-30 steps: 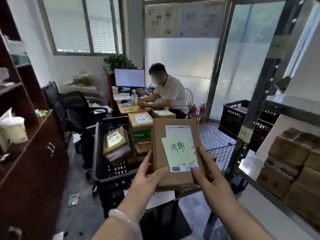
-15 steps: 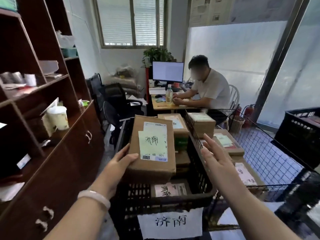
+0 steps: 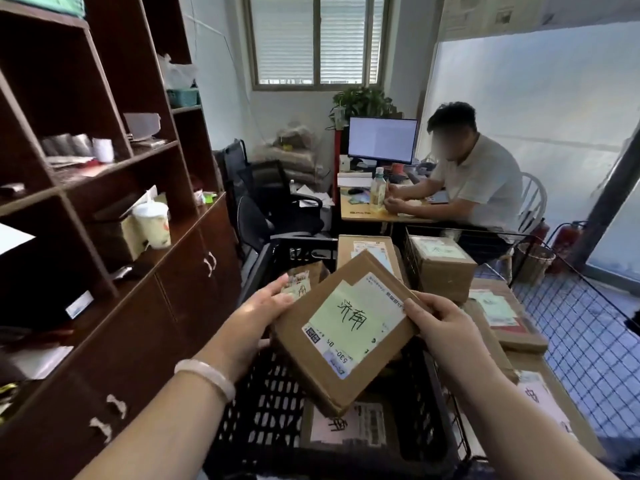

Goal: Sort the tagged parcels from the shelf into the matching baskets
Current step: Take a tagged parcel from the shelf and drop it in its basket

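Observation:
A flat brown cardboard parcel [image 3: 346,334] with a pale green handwritten tag is tilted above the black plastic basket [image 3: 263,410]. My left hand [image 3: 256,317] grips its left edge and my right hand [image 3: 440,320] grips its right corner. Inside the basket lie other tagged parcels, one [image 3: 346,427] directly under the held one and another [image 3: 367,251] at the far end. A wire basket [image 3: 571,334] to the right holds more tagged parcels [image 3: 443,265].
A dark wooden cabinet with shelves [image 3: 104,237] stands close on the left. A person in a white shirt [image 3: 474,181] sits at a desk with a monitor [image 3: 382,140] behind the baskets. Black office chairs [image 3: 277,202] stand beyond the black basket.
The view has turned left and down from the metal shelf onto the black basket. The parcel has rotated and come lower over it, and my right hand has taken hold of it again.

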Motion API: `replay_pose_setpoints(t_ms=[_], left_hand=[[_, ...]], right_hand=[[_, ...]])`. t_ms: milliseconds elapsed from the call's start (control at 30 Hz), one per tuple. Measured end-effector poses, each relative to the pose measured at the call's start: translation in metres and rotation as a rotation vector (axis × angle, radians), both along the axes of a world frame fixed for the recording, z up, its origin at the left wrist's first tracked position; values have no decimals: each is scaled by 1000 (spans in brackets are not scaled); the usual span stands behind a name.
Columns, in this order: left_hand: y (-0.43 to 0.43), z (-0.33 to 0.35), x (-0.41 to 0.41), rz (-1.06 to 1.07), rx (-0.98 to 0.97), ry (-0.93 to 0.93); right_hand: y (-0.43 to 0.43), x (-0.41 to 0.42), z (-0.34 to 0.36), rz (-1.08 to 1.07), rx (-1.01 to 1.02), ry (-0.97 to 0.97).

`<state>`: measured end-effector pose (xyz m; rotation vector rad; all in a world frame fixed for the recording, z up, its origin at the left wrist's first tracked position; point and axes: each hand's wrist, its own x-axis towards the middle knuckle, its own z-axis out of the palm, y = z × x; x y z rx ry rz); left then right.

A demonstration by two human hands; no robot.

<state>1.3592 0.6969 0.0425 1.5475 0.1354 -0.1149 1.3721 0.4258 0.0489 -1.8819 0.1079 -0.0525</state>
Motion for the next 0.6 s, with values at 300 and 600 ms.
replay_pose_setpoints(t_ms=[300,600], left_hand=[[-10,-25,-6,114,-168,-34],[34,-19,14,-223,-7,223]], right_hand=[[5,8,-10,33,234,94],[-4,1,-4,-32,143,71]])
